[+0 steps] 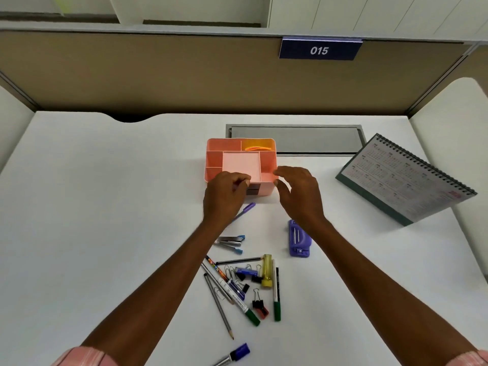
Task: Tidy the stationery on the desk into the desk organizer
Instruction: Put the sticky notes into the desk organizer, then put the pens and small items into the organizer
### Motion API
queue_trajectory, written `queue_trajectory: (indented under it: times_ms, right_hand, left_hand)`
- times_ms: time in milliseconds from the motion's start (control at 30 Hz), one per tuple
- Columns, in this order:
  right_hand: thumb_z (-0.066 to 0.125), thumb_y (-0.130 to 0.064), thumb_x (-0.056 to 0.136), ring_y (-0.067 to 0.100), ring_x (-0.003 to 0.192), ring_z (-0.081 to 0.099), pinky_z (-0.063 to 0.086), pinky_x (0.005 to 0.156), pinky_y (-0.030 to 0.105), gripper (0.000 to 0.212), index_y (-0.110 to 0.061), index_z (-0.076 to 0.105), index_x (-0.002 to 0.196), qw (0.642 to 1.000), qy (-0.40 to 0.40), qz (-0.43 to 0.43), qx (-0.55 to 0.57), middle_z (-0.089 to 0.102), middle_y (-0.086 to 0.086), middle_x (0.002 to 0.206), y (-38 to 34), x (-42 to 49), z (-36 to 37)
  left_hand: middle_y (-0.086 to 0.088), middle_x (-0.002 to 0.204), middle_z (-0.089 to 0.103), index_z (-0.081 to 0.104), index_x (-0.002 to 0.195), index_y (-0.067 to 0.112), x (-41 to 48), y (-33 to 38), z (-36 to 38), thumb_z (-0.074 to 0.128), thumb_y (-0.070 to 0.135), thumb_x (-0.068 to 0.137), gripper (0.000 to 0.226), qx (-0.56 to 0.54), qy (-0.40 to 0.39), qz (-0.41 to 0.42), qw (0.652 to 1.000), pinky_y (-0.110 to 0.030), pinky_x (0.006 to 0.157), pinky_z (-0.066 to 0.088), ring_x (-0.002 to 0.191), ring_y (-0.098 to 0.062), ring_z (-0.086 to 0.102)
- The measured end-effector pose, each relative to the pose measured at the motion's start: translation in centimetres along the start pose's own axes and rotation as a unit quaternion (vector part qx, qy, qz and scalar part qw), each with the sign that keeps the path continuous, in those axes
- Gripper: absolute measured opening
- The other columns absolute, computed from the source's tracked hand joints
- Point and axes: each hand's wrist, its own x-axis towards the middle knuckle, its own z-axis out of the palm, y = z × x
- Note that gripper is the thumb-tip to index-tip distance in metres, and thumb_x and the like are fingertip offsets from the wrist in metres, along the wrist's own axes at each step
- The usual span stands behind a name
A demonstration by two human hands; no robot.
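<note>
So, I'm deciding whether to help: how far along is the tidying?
Early days. Done: the organizer holds a pink note pad and something orange. In hand: the left hand and right hand are at its front; nothing clearly held. Left: the purple pen, stapler, pencils, markers and clips lie loose on the desk.

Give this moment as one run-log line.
left hand: curled at organizer front | right hand: at its right corner | pens: on desk

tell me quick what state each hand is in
Left hand: fingers curled at the pink plastic desk organizer's front; grip cannot be told.
Right hand: open, holding nothing.
</note>
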Motion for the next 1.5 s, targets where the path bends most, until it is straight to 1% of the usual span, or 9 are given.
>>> queue_trajectory:
  times_ms: [167, 333, 533, 667, 867, 1000, 1233, 1367, 1500]
  right_hand:
    - [0.072, -0.019, 0.095, 0.021, 0.125, 0.06, 0.044, 0.107, 0.035, 0.03, -0.02, 0.073, 0.125, 1.0, -0.026, -0.01, 0.001, 0.07, 0.0, 0.131, -1.0, -5.9, -0.3]
    - [0.073, -0.017, 0.094, 0.019, 0.126, 0.058, 0.047, 0.107, 0.037, 0.034, -0.022, 0.071, 0.127, 0.998, -0.047, -0.03, 0.01, 0.068, -0.001, 0.134, -1.7, -10.6, -0.4]
    - [0.073, -0.041, 0.092, 0.026, 0.139, 0.045, 0.044, 0.112, 0.045, 0.063, -0.024, 0.049, 0.147, 0.98, -0.111, 0.154, -0.056, 0.051, 0.003, 0.152, 1.1, -12.6, -0.5]
    - [0.073, -0.052, 0.088, 0.029, 0.139, 0.039, 0.051, 0.098, 0.044, 0.084, -0.021, 0.033, 0.154, 0.961, -0.15, 0.223, -0.068, 0.04, 0.008, 0.154, 2.3, -13.2, -0.1]
    - [0.071, -0.039, 0.089, 0.027, 0.119, 0.051, 0.054, 0.077, 0.038, 0.069, -0.021, 0.038, 0.147, 0.965, -0.132, 0.215, -0.078, 0.051, 0.008, 0.136, 1.9, -13.4, 0.3]
    - [0.074, -0.036, 0.087, 0.024, 0.118, 0.055, 0.057, 0.08, 0.036, 0.071, -0.02, 0.038, 0.147, 0.962, -0.155, 0.195, -0.109, 0.053, 0.006, 0.137, 1.2, -13.2, -0.1]
    - [0.072, -0.023, 0.094, 0.016, 0.116, 0.058, 0.055, 0.089, 0.029, 0.057, -0.022, 0.046, 0.145, 0.986, -0.128, 0.103, 0.044, 0.054, 0.001, 0.137, -0.7, -12.9, -0.9]
    - [0.066, -0.012, 0.098, 0.01, 0.1, 0.062, 0.051, 0.087, 0.016, 0.025, -0.016, 0.067, 0.123, 0.994, -0.037, 0.025, 0.096, 0.067, 0.001, 0.115, -2.2, -11.4, -0.9]
    - [0.068, -0.014, 0.096, 0.013, 0.11, 0.061, 0.044, 0.09, 0.013, 0.028, -0.018, 0.067, 0.124, 0.988, -0.089, 0.078, 0.096, 0.065, 0.001, 0.123, -1.5, -10.0, 1.0]
  left_hand:
    - [0.014, 0.098, 0.076, 0.081, 0.101, 0.029, -5.4, -1.0, -0.1, 0.074, 0.026, 0.092, 0.012, -0.028, -0.027, -0.009, 0.999, -0.032, 0.085, 0.059, 0.091, -0.004, 0.069]
    - [0.014, 0.102, 0.076, 0.08, 0.105, 0.028, -9.7, -2.3, -0.6, 0.074, 0.024, 0.093, 0.014, -0.037, -0.068, -0.038, 0.996, -0.033, 0.088, 0.06, 0.093, -0.003, 0.071]
    - [0.018, 0.099, 0.077, 0.081, 0.1, 0.028, -13.0, -4.0, -1.3, 0.076, 0.019, 0.091, 0.014, -0.043, -0.08, -0.072, 0.993, -0.031, 0.086, 0.061, 0.089, 0.003, 0.072]
    - [0.019, 0.094, 0.074, 0.081, 0.099, 0.031, -14.3, -4.6, -1.2, 0.078, 0.024, 0.09, 0.012, -0.011, -0.087, -0.077, 0.993, -0.028, 0.089, 0.059, 0.095, 0.003, 0.069]
    - [0.021, 0.092, 0.074, 0.081, 0.101, 0.029, -15.4, -4.5, -0.5, 0.075, 0.022, 0.091, 0.014, -0.005, -0.112, -0.092, 0.989, -0.014, 0.084, 0.055, 0.091, 0.008, 0.068]
    - [0.018, 0.096, 0.075, 0.079, 0.105, 0.03, -15.4, -4.4, 0.2, 0.072, 0.026, 0.093, 0.015, -0.041, -0.151, -0.12, 0.98, -0.036, 0.083, 0.064, 0.086, -0.002, 0.073]
    - [0.009, 0.098, 0.077, 0.074, 0.119, 0.024, -13.6, -0.9, 1.6, 0.068, 0.03, 0.097, 0.024, -0.149, -0.164, -0.162, 0.962, -0.035, 0.084, 0.064, 0.088, -0.008, 0.076]
    - [0.005, 0.087, 0.079, 0.074, 0.109, 0.028, -11.4, 1.0, 2.1, 0.067, 0.036, 0.099, 0.014, -0.205, -0.121, -0.153, 0.959, -0.031, 0.078, 0.065, 0.08, -0.012, 0.077]
    - [-0.001, 0.081, 0.078, 0.075, 0.09, 0.021, -10.0, 0.5, 3.3, 0.064, 0.031, 0.101, 0.018, -0.178, -0.086, -0.215, 0.956, -0.036, 0.079, 0.066, 0.08, -0.02, 0.077]
